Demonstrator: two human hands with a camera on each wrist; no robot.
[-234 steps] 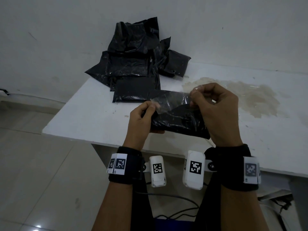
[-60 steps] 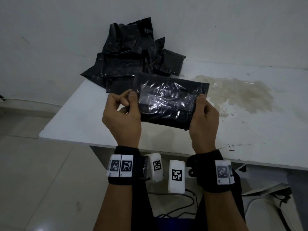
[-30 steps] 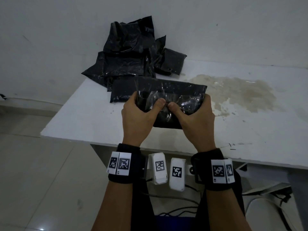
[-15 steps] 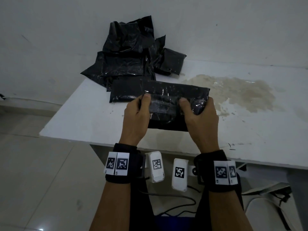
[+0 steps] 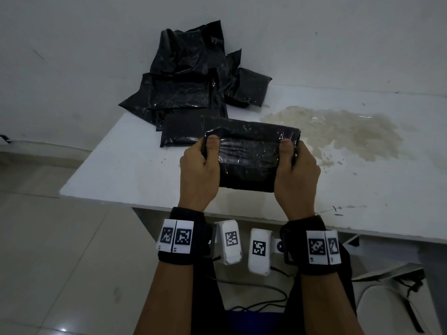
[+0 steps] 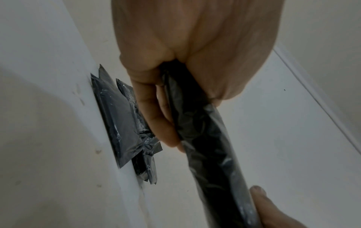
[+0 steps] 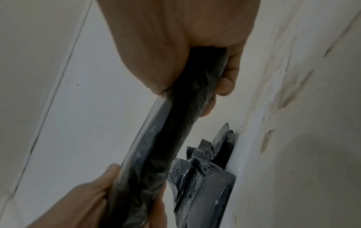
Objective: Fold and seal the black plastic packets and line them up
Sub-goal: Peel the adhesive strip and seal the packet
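I hold one folded black plastic packet (image 5: 249, 157) above the near edge of the white table (image 5: 362, 189). My left hand (image 5: 200, 170) grips its left end, thumb on top and fingers underneath. At the other end my right hand (image 5: 296, 174) grips it the same way. The left wrist view shows the packet (image 6: 210, 138) edge-on between thumb and fingers (image 6: 156, 117); the right wrist view shows the packet (image 7: 175, 123) the same. A heap of black packets (image 5: 191, 76) lies at the table's back left against the wall.
One flat black packet (image 5: 181, 129) lies on the table just in front of the heap. A yellowish stain (image 5: 338, 131) covers the table's middle right. Tiled floor (image 5: 48, 262) lies to the left, with cables and a strap under the table.
My thumbs slid apart from the packet's middle to its two ends, smoothing the folded flap. The packet stays held above the table edge.
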